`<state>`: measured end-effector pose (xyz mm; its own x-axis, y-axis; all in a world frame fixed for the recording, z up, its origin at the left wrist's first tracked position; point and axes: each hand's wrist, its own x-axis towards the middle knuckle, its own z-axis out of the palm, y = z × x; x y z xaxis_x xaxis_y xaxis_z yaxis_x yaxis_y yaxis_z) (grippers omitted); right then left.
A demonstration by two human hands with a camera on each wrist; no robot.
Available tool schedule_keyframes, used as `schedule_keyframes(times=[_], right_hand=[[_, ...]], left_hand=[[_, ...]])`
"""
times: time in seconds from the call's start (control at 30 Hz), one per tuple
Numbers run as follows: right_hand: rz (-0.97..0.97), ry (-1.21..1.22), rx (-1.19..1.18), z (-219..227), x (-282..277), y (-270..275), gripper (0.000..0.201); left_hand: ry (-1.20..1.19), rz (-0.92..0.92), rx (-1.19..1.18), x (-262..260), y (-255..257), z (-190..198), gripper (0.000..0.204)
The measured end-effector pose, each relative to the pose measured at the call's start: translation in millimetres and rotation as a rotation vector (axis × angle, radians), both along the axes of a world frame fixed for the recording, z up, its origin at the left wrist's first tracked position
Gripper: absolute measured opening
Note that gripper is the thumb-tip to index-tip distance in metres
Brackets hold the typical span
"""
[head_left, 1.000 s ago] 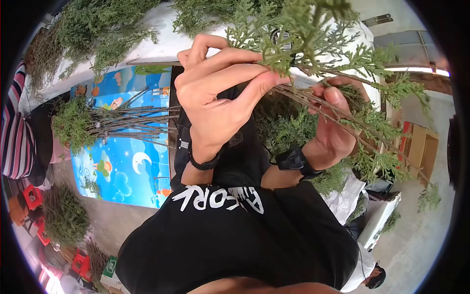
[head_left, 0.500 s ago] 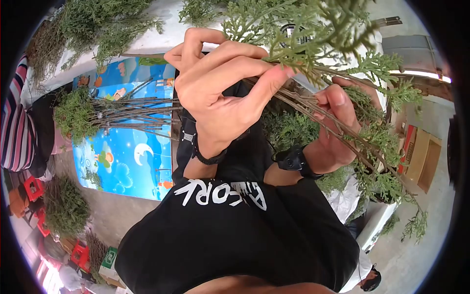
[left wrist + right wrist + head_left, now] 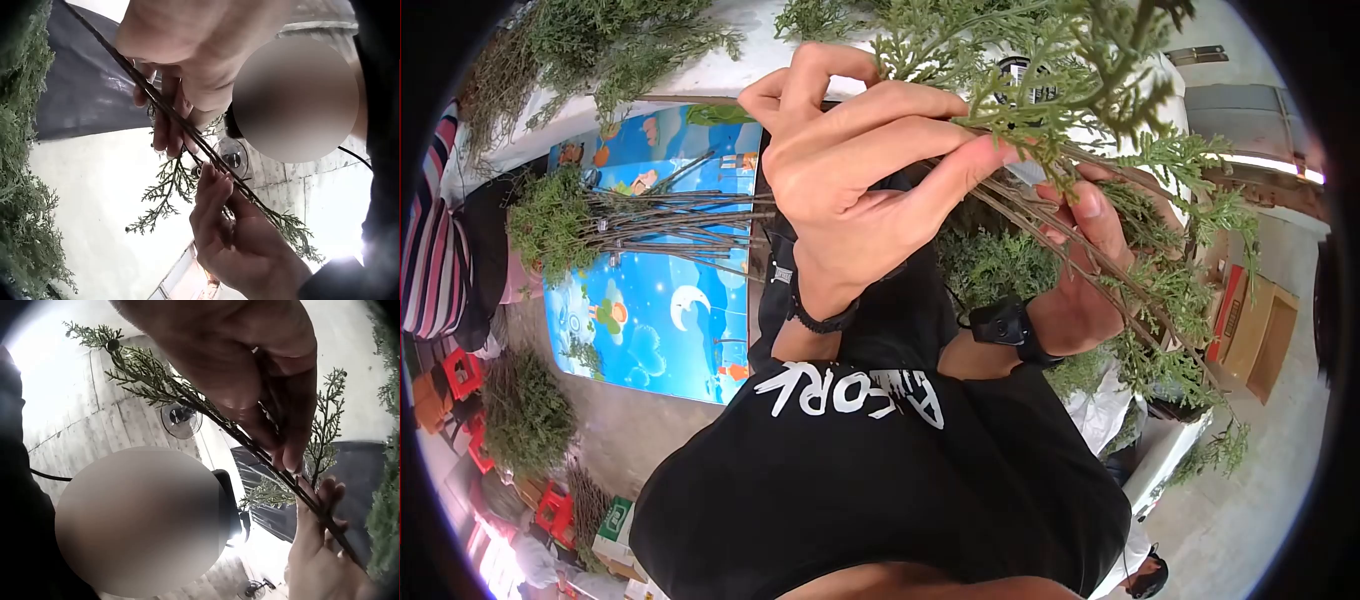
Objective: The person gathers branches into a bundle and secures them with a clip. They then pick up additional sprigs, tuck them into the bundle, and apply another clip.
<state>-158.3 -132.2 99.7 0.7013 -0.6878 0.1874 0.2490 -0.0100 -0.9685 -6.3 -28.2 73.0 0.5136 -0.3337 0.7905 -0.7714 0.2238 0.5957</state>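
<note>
Several thin brown stems with green conifer sprigs (image 3: 1090,90) lie bundled in front of the chest. My left hand (image 3: 850,180) pinches the stems between thumb and fingertips, its other fingers bent above. Leafy tips partly cover its fingertips in the head view. To the right, my right hand (image 3: 1090,270) grips the same stems (image 3: 219,419) with thumb and fingers, its palm turned up. In the left wrist view, the right hand's fingertips (image 3: 215,175) stand close to the left hand's fingers (image 3: 172,119) along the stems.
More conifer cuttings lie on the white-covered table (image 3: 730,70). On a blue cartoon-print board (image 3: 640,340) rests another bundle of stems (image 3: 680,225). A cardboard box (image 3: 1265,340) stands at right, red stools (image 3: 555,515) at lower left. A person in striped clothing (image 3: 430,260) is at far left.
Both hands keep hold of the stems. The left hand has shifted slightly right in the head view, and the sprigs at the right have swung a little downward.
</note>
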Motion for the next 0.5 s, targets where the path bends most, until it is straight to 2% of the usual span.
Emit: schedule_keyframes(times=[0.13,0.33,0.5], right_hand=[[0.005,-0.018,-0.028,0,3,2,0.029],[-0.011,-0.046,-0.064,-1,8,8,0.027],[-0.016,-0.057,-0.079,-1,10,8,0.025]], left_hand=[[-0.049,-0.037,-0.068,6,-4,-5,0.013],[-0.184,-0.031,0.016,19,8,1,0.019],[0.05,-0.206,-0.069,19,7,-10,0.026]])
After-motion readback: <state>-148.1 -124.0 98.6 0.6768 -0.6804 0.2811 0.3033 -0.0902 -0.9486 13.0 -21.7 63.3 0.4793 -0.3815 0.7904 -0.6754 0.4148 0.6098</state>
